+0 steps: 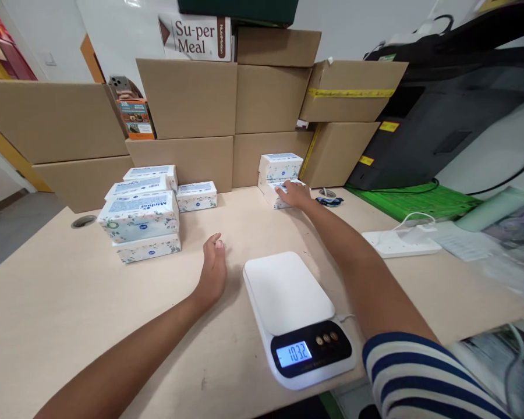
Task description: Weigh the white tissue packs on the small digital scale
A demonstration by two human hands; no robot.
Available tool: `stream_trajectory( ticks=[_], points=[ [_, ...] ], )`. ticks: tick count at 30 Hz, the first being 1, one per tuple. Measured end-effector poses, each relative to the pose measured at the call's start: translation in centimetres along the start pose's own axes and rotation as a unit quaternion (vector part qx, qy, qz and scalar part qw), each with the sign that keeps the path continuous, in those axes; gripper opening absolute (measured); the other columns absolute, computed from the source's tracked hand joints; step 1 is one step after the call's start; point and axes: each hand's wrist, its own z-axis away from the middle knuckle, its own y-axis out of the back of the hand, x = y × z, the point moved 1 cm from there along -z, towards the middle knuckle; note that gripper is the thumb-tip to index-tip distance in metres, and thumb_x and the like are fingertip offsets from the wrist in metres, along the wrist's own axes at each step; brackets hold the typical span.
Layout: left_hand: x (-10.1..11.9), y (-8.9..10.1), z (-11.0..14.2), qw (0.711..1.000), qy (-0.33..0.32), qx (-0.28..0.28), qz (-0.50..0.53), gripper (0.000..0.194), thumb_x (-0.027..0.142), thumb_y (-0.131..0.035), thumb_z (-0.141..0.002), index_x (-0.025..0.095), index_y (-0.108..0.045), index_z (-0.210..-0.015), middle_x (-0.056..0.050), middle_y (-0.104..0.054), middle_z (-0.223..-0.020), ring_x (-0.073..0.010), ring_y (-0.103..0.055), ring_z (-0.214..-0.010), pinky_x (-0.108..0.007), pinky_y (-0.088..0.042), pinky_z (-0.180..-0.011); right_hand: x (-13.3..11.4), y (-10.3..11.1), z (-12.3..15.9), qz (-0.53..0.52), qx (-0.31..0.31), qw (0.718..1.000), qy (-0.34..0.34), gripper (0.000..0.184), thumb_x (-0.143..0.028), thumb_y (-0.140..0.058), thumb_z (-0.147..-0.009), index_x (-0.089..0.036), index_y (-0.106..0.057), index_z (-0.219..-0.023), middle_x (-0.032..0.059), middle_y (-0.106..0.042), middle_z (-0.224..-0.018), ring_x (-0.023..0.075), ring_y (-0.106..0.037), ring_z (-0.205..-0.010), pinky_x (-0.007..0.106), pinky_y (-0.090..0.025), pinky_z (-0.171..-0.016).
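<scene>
My right hand (pixel 293 193) reaches to the back of the table, its fingers over the lower front tissue pack (pixel 274 196) of a small stack. Another tissue pack (pixel 282 167) sits higher, just behind. My left hand (pixel 213 269) rests by the table surface with loosely curled fingers, and nothing shows in it. Between my arms lies a white digital scale (pixel 286 291) with a bare platform; its lit display (pixel 294 353) appears to read 103.2. To the left stands a pile of floral-printed tissue packs (pixel 140 216), with a single tissue pack (pixel 196 196) beside it.
Cardboard boxes (pixel 187 99) form a wall along the back. An orange printed box (pixel 136 119) sits among them. At right are a power strip (pixel 402 241), a green board (pixel 419 201) and a large dark machine (pixel 441 122). A tape roll (pixel 327 193) lies near my right hand.
</scene>
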Motion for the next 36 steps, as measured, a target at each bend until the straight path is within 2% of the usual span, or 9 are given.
stream_trajectory(
  ticks=[5,8,11,14,17,21,25,28,36],
  points=[
    [0.0,0.1,-0.1,1.0,-0.011,-0.007,-0.024,0.069,0.072,-0.036,-0.115,0.023,-0.05,-0.16,-0.022,-0.058,-0.163,-0.0342,-0.047,-0.17,-0.061,-0.028,-0.149,-0.8,1.0,3.0,0.06,-0.075,0.993,0.069,0.084,-0.076,-0.038,-0.11,-0.009,-0.064,-0.153,0.0329,-0.065,-0.165,0.0532,-0.052,-0.161,0.066,-0.042,-0.132],
    [-0.5,-0.1,-0.4,0.999,-0.027,0.007,-0.017,0.065,0.073,-0.037,-0.115,0.025,-0.053,-0.157,-0.021,-0.056,-0.166,-0.0337,-0.051,-0.167,-0.061,-0.031,-0.148,-1.2,2.4,5.7,0.09,-0.11,0.981,0.133,0.095,-0.087,-0.056,-0.099,-0.011,-0.063,-0.156,0.0327,-0.062,-0.167,0.0534,-0.053,-0.16,0.063,-0.044,-0.131],
    [-1.0,-0.3,-0.8,0.999,-0.046,0.004,-0.009,0.064,0.076,-0.039,-0.114,0.027,-0.059,-0.149,-0.019,-0.053,-0.169,-0.0343,-0.055,-0.163,-0.061,-0.033,-0.147,-1.2,3.7,7.7,0.11,-0.143,0.967,0.179,0.099,-0.081,-0.081,-0.085,-0.015,-0.064,-0.157,0.0288,-0.062,-0.169,0.0517,-0.056,-0.158,0.06,-0.046,-0.132],
    [-1.0,-0.3,-1.0,0.999,-0.049,-0.017,-0.01,0.065,0.079,-0.038,-0.113,0.027,-0.064,-0.143,-0.019,-0.051,-0.17,-0.0343,-0.054,-0.164,-0.06,-0.032,-0.148,-0.9,4.5,8.4,0.1,-0.175,0.964,0.171,0.119,-0.064,-0.095,-0.077,-0.018,-0.047,-0.176,0.0256,-0.048,-0.184,0.0486,-0.043,-0.172,0.057,-0.039,-0.14],
    [-0.6,-0.2,-1.0,0.999,-0.048,-0.019,-0.012,0.062,0.076,-0.039,-0.115,0.026,-0.064,-0.142,-0.018,-0.051,-0.17,-0.0324,-0.05,-0.167,-0.057,-0.031,-0.149,-1.1,4.9,8.9,0.079,-0.205,0.967,0.128,0.138,-0.06,-0.094,-0.079,-0.016,-0.021,-0.188,0.0287,-0.042,-0.187,0.0472,-0.05,-0.17,0.058,-0.047,-0.135],
    [0.1,0.0,-0.8,0.999,-0.04,-0.025,-0.019,0.054,0.067,-0.041,-0.118,0.025,-0.067,-0.138,-0.019,-0.047,-0.172,-0.031,-0.044,-0.171,-0.054,-0.028,-0.15,-2.0,6.5,10.6,0.066,-0.184,0.972,0.13,0.148,-0.062,-0.098,-0.075,-0.018,-0.014,-0.19,0.0295,-0.041,-0.188,0.0516,-0.049,-0.17,0.061,-0.047,-0.135],
    [0.8,0.2,-0.6,0.999,-0.023,-0.033,-0.017,0.048,0.063,-0.043,-0.119,0.025,-0.071,-0.128,-0.017,-0.045,-0.174,-0.0301,-0.039,-0.175,-0.052,-0.026,-0.151,-2.4,8.9,14.5,0.009,-0.16,0.959,0.233,0.15,-0.068,-0.098,-0.073,-0.022,-0.017,-0.191,0.0235,-0.033,-0.194,0.0489,-0.042,-0.175,0.061,-0.039,-0.142],
    [1.3,0.3,-0.3,0.999,-0.014,-0.037,-0.02,0.042,0.056,-0.044,-0.12,0.024,-0.071,-0.124,-0.018,-0.044,-0.174,-0.0297,-0.037,-0.176,-0.052,-0.025,-0.151,-2.4,9.5,18.0,-0.02,-0.174,0.938,0.299,0.151,-0.072,-0.096,-0.074,-0.021,-0.016,-0.192,0.0243,-0.04,-0.19,0.051,-0.045,-0.172,0.067,-0.042,-0.139],
    [2.3,0.3,0.3,0.998,-0.011,-0.05,-0.039,0.035,0.048,-0.045,-0.12,0.023,-0.069,-0.121,-0.019,-0.042,-0.175,-0.0279,-0.029,-0.18,-0.05,-0.019,-0.152,-2.3,8.3,23.5,-0.015,-0.204,0.923,0.327,0.145,-0.064,-0.096,-0.078,-0.021,-0.018,-0.192,0.0247,-0.05,-0.18,0.0495,-0.051,-0.161,0.068,-0.045,-0.134]
  ],
)
